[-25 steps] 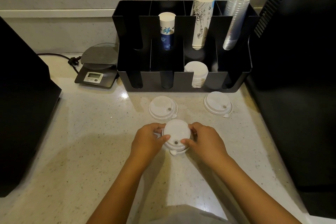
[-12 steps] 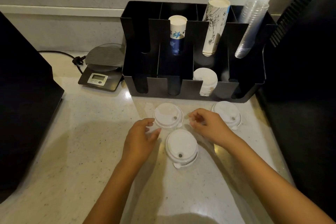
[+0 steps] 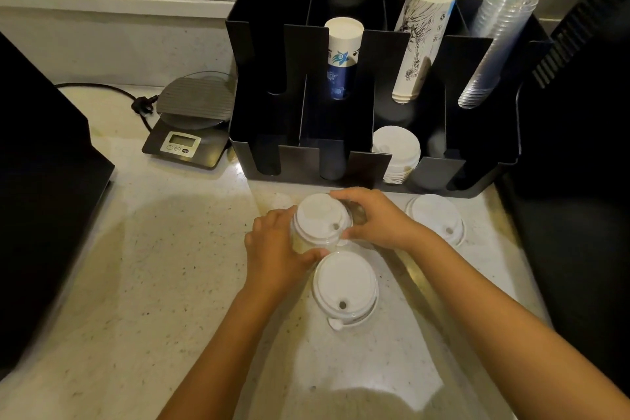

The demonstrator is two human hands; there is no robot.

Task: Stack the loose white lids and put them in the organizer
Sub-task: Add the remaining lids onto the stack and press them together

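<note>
Three loose white lids lie in front of the black organizer. My left hand and my right hand both grip the middle white lid, which is lifted and tilted off the counter. A short stack of white lids sits on the counter just below it. A third white lid rests to the right, close to the organizer's front. Inside a front compartment stands a pile of stored white lids.
The organizer's rear slots hold a blue-printed paper cup stack, a taller printed cup stack and clear plastic cups. A digital scale with a cord sits to its left. Black machines flank the counter on both sides.
Both hands let go of the near stack, reached forward and closed on the middle lid, raising it off the counter. The camera has moved closer.
</note>
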